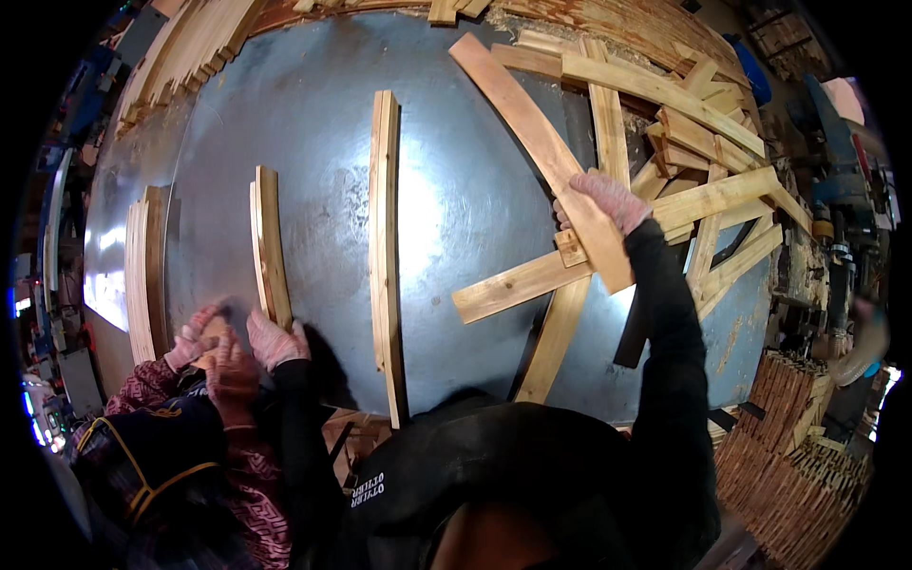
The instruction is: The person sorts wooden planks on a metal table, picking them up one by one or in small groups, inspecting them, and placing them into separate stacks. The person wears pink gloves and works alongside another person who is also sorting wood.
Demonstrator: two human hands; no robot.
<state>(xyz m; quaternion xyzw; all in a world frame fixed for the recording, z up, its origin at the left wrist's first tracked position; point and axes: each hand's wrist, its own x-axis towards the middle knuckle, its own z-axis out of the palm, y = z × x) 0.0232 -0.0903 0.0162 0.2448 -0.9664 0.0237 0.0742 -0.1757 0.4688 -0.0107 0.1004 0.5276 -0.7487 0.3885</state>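
Note:
My right hand (613, 201), in a pale gloved covering, grips a long flat wooden board (532, 123) near its lower end. The board slants across other loose boards, its far end up and to the left. My left hand (277, 340) is at the near end of a short stack of wooden slats (269, 247), fingers on one side and thumb on the other. Between my hands lies a longer pair of wooden strips (384, 237). Under the held board a wooden board (518, 287) lies crosswise, with a small knotty block end (570, 249) beside my right hand.
A heap of crossed boards (712, 142) covers the table's right side. Another person's gloved hands (214, 351) work close by on the left, near a slat stack (145, 275). More slats (195, 47) lie at the far left of the metal table (323, 114). Bundled sticks (774, 418) stand at right.

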